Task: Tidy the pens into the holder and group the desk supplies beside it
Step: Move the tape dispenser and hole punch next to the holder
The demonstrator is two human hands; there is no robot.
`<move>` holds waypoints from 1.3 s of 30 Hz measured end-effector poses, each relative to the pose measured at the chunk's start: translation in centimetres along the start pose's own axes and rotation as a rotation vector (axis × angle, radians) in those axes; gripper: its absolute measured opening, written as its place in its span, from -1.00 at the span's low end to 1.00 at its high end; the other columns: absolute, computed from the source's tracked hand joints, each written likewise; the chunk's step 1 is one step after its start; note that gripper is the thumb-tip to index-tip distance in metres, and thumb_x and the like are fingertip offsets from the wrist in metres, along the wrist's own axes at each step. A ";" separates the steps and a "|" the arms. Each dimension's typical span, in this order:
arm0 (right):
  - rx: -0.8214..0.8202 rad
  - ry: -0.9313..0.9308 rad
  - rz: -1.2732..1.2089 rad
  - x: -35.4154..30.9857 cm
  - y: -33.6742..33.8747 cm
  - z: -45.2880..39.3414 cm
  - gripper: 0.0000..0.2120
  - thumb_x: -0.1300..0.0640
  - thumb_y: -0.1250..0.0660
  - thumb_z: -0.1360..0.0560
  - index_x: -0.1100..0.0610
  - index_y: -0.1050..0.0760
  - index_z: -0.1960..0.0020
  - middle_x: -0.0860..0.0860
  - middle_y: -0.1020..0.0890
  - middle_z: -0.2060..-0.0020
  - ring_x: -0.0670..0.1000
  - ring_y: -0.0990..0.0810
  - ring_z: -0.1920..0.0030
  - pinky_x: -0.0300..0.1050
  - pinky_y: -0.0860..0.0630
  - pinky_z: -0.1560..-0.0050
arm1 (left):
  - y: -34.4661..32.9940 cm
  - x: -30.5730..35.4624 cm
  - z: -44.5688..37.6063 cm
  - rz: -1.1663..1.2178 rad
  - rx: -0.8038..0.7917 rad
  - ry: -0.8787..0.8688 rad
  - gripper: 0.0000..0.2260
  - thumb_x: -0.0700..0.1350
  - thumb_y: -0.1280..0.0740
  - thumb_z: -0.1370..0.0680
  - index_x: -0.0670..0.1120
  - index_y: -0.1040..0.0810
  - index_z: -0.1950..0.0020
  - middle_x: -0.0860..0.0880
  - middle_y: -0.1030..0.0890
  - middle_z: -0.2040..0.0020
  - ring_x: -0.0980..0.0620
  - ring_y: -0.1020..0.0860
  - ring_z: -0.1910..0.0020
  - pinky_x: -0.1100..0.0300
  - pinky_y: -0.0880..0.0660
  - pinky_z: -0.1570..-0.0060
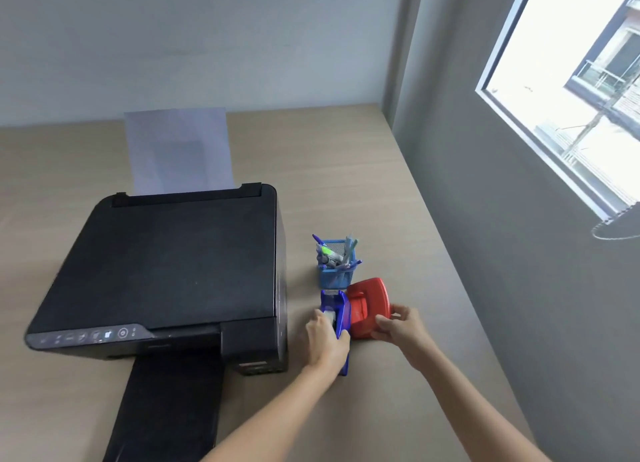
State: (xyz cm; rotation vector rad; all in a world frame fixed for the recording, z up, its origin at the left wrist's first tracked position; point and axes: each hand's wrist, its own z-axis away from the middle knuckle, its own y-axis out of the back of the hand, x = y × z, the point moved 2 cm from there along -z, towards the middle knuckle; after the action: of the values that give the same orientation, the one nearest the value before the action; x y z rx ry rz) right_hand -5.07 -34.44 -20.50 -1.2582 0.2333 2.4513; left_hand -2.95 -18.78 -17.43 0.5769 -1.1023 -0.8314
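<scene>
A blue mesh pen holder (335,275) stands on the desk to the right of the printer, with several pens (337,252) sticking out of it. Directly in front of it lie a blue tape dispenser (338,311) and a red hole punch (367,305), side by side and touching. My left hand (327,340) grips the tape dispenser from its left side. The fingers of my right hand (401,326) hold the near right edge of the hole punch.
A black printer (166,267) with paper (178,150) in its rear feed and an extended front tray (166,406) fills the desk's left half. A grey wall (502,253) with a window runs along the desk's right edge. Bare wooden desk (329,170) lies behind the holder.
</scene>
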 end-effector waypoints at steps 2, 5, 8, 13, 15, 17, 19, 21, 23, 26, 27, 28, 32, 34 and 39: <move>0.009 0.011 0.011 -0.4 -0.2 -1.0 -0.89 0.40 -0.26 -0.49 0.27 -0.48 0.01 0.19 -0.58 0.25 0.07 -0.60 0.34 -0.22 -0.64 0.34 | -0.1 0.6 -0.9 0.000 0.015 0.020 -0.67 -0.06 -0.40 -0.44 -0.19 -0.44 -0.11 -0.18 -0.62 -0.10 -0.17 -0.60 -0.09 0.02 -0.56 -0.08; 0.023 0.020 0.033 -0.8 -0.2 -2.3 -0.89 0.39 -0.27 -0.49 0.27 -0.49 0.01 0.16 -0.58 0.28 0.01 -0.60 0.41 -0.22 -0.64 0.36 | -0.1 1.5 -2.3 -0.067 0.021 0.035 -0.62 -0.04 -0.38 -0.48 -0.21 -0.41 -0.18 -0.18 -0.59 -0.15 -0.18 -0.59 -0.14 0.03 -0.51 -0.08; 0.021 0.029 0.040 -1.6 -0.3 -3.0 -0.89 0.39 -0.27 -0.49 0.21 -0.50 0.10 0.16 -0.58 0.28 0.04 -0.58 0.38 -0.23 -0.63 0.37 | -0.3 2.4 -3.6 -0.111 0.024 0.047 -0.61 -0.06 -0.37 -0.50 -0.22 -0.37 -0.22 -0.18 -0.56 -0.20 -0.18 -0.57 -0.18 0.03 -0.51 -0.11; 0.019 0.035 0.049 -2.0 -0.3 -3.6 -0.85 0.38 -0.27 -0.49 0.16 -0.49 0.15 0.15 -0.57 0.28 0.07 -0.57 0.34 -0.22 -0.64 0.37 | -0.7 2.9 -4.4 -0.136 0.019 0.078 -0.57 -0.06 -0.37 -0.51 -0.24 -0.33 -0.25 -0.19 -0.53 -0.24 -0.19 -0.56 -0.21 0.01 -0.51 -0.13; 0.017 0.036 0.061 -1.8 -0.2 -3.7 -0.89 0.37 -0.27 -0.50 0.20 -0.49 0.10 0.15 -0.57 0.27 0.07 -0.58 0.34 -0.22 -0.64 0.36 | -0.7 3.1 -4.5 -0.131 0.022 0.083 -0.57 -0.07 -0.36 -0.51 -0.24 -0.32 -0.26 -0.19 -0.53 -0.25 -0.20 -0.56 -0.21 0.01 -0.51 -0.13; 0.019 0.037 0.070 -1.6 -0.1 -3.6 -0.90 0.38 -0.27 -0.49 0.24 -0.48 0.03 0.14 -0.57 0.27 0.05 -0.58 0.37 -0.21 -0.64 0.35 | -0.6 3.4 -4.7 -0.117 0.026 0.099 -0.57 -0.09 -0.37 -0.50 -0.25 -0.32 -0.25 -0.20 -0.52 -0.25 -0.22 -0.56 -0.22 0.00 -0.51 -0.14; 0.013 0.038 0.077 -1.5 0.1 -3.4 -0.90 0.38 -0.27 -0.49 0.24 -0.48 0.03 0.13 -0.57 0.28 0.04 -0.58 0.39 -0.20 -0.64 0.33 | -0.5 3.6 -5.0 -0.106 0.022 0.110 -0.55 -0.11 -0.39 -0.48 -0.26 -0.32 -0.26 -0.20 -0.51 -0.26 -0.22 -0.56 -0.22 0.00 -0.51 -0.15; 0.014 0.036 0.077 -1.4 0.3 -3.2 -0.90 0.38 -0.27 -0.49 0.23 -0.48 0.06 0.16 -0.58 0.26 0.06 -0.60 0.37 -0.20 -0.65 0.34 | -0.4 3.6 -5.1 -0.104 0.008 0.110 -0.52 -0.10 -0.42 -0.46 -0.26 -0.31 -0.26 -0.21 -0.50 -0.27 -0.22 -0.56 -0.22 0.01 -0.51 -0.15; 0.022 0.031 0.071 -1.4 0.3 -3.3 -0.90 0.39 -0.27 -0.49 0.25 -0.48 0.04 0.22 -0.59 0.18 0.09 -0.61 0.32 -0.21 -0.64 0.36 | -0.3 3.6 -5.0 -0.103 -0.017 0.103 -0.49 -0.09 -0.44 -0.44 -0.26 -0.31 -0.26 -0.21 -0.49 -0.27 -0.21 -0.55 -0.23 0.01 -0.50 -0.16; 0.036 0.030 0.063 -1.4 0.2 -3.3 -0.86 0.39 -0.26 -0.49 0.28 -0.46 -0.04 0.27 -0.57 0.08 0.10 -0.61 0.29 -0.22 -0.63 0.39 | -0.3 3.1 -4.3 -0.063 -0.059 0.089 -0.43 -0.07 -0.48 -0.41 -0.23 -0.28 -0.26 -0.19 -0.48 -0.27 -0.20 -0.53 -0.23 0.01 -0.51 -0.14; 0.036 0.033 0.059 -1.4 0.1 -3.3 -0.85 0.39 -0.26 -0.50 0.29 -0.45 -0.05 0.27 -0.57 0.07 0.10 -0.61 0.29 -0.22 -0.63 0.40 | -0.2 2.8 -4.0 -0.035 -0.067 0.087 -0.39 -0.07 -0.49 -0.39 -0.22 -0.25 -0.28 -0.19 -0.47 -0.27 -0.20 -0.52 -0.24 0.00 -0.52 -0.15; 0.039 0.034 0.063 -1.5 0.1 -3.2 -0.86 0.39 -0.26 -0.50 0.29 -0.45 -0.05 0.28 -0.56 0.07 0.10 -0.62 0.29 -0.22 -0.63 0.41 | -0.2 2.5 -3.6 -0.007 -0.075 0.078 -0.33 -0.06 -0.50 -0.37 -0.22 -0.21 -0.31 -0.20 -0.45 -0.29 -0.21 -0.50 -0.25 -0.02 -0.52 -0.18; 0.066 0.027 0.072 -1.5 0.0 -3.8 -0.86 0.37 -0.25 -0.51 0.36 -0.46 -0.06 0.29 -0.58 0.06 0.23 -0.66 0.17 -0.09 -0.68 0.29 | 1.2 1.5 -0.1 0.010 -0.223 -0.057 -0.05 0.00 -0.44 -0.45 -0.26 0.16 -0.54 -0.26 -0.04 -0.55 -0.20 -0.10 -0.53 0.00 -0.17 -0.49; 0.052 0.011 0.092 -1.6 0.1 -4.1 -0.74 0.35 -0.27 -0.50 0.39 -0.42 -0.18 0.35 -0.60 -0.01 0.30 -0.67 0.07 0.12 -0.65 0.05 | 2.8 0.9 2.5 0.009 -0.267 -0.162 -0.08 0.04 -0.36 -0.50 -0.20 0.22 -0.56 -0.19 0.07 -0.58 -0.11 0.01 -0.57 0.07 -0.07 -0.50; 0.085 0.019 0.126 -1.4 -0.1 -3.6 -0.73 0.28 -0.24 -0.54 0.35 -0.38 -0.22 0.36 -0.58 -0.08 0.24 -0.65 0.08 -0.01 -0.66 0.16 | 6.5 -5.0 7.3 0.038 -0.389 -0.236 -0.21 0.15 -0.32 -0.46 -0.02 0.00 -0.57 0.01 -0.19 -0.54 0.07 -0.18 -0.52 0.15 -0.18 -0.47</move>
State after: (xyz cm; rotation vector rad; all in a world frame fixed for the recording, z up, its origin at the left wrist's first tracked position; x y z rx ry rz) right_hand -1.62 -35.83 -21.44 -1.2659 0.4297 2.5067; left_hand -8.90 -10.97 -12.49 0.1336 -1.1214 -1.0678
